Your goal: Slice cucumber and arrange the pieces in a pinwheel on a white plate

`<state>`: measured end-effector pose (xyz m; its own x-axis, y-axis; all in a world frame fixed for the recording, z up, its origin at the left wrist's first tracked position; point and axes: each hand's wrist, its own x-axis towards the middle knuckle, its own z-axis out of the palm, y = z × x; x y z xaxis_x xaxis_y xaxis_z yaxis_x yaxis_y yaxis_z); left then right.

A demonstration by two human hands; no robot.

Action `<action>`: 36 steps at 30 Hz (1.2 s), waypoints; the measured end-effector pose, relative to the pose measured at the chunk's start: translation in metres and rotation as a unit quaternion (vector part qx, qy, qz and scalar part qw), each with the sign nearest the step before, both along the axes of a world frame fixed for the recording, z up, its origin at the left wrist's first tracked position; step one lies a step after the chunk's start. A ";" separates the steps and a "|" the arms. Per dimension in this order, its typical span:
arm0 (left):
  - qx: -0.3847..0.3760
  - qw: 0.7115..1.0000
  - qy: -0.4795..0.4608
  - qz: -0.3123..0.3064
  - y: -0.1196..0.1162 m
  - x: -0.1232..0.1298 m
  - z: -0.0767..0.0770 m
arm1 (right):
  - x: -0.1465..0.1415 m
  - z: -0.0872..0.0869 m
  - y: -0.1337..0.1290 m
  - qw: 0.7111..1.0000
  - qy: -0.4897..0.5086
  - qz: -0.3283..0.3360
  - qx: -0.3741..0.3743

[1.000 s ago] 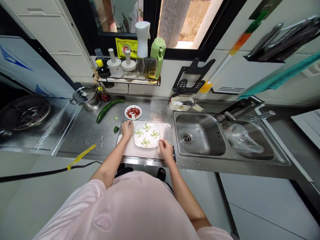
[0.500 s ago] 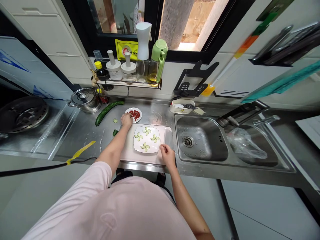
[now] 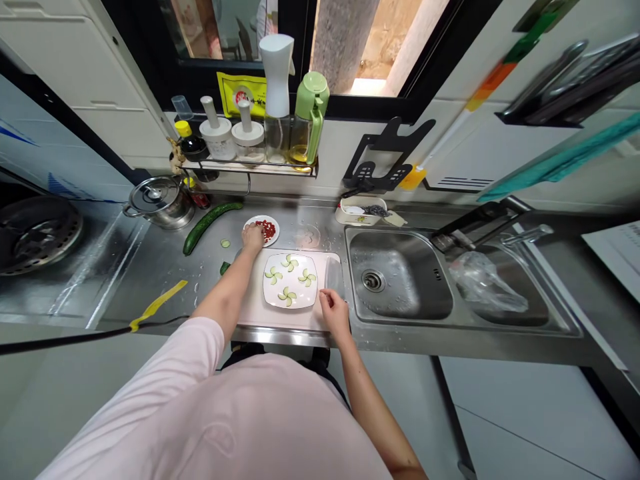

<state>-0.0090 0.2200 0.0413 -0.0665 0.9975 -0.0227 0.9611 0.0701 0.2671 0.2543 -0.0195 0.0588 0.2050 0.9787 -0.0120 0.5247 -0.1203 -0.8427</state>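
My left hand (image 3: 253,238) reaches over the left side of a small white plate (image 3: 275,238) that holds small red pieces (image 3: 267,230). Its fingers are bent down together at the pieces, and their tips are mostly hidden. My right hand (image 3: 335,311) is closed, thumb and fingers drawn together, beside the right edge of a larger white plate (image 3: 310,300). What it holds, if anything, is too small to make out. On the larger plate, thin green-edged cucumber slices form several pinwheels (image 3: 291,263). This plate rests on a pale pink cutting board (image 3: 253,308).
A whole cucumber (image 3: 210,225), a cut slice (image 3: 225,243) and a cucumber end (image 3: 225,267) lie left of the board. A lidded steel pot (image 3: 161,202) stands behind them. The sink (image 3: 400,277) is on the right; a bottle shelf (image 3: 250,167) hangs behind.
The camera view has shifted slightly. My left hand stays at the plate of red pieces with little movement; my right hand remains closed beside the larger plate.
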 end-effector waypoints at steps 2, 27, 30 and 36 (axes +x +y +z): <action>-0.005 1.000 -0.003 0.007 0.001 0.000 0.000 | 0.001 -0.001 0.000 1.000 -0.003 -0.002 0.002; 0.025 0.751 -0.643 0.150 -0.064 0.025 0.053 | -0.016 0.029 0.037 0.998 -0.010 0.045 0.052; 0.011 0.751 -0.650 0.116 -0.076 0.029 0.067 | -0.021 0.049 0.054 0.994 -0.023 0.065 0.081; 0.021 0.759 -0.650 -0.010 -0.090 0.039 0.091 | -0.028 0.105 0.094 0.970 -0.083 0.141 0.178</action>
<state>0.0298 0.1296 0.1327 -0.0007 0.9997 -0.0238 -0.1168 0.0235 0.9929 0.2259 0.0743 0.1638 -0.1007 0.9325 0.3469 0.6261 0.3304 -0.7063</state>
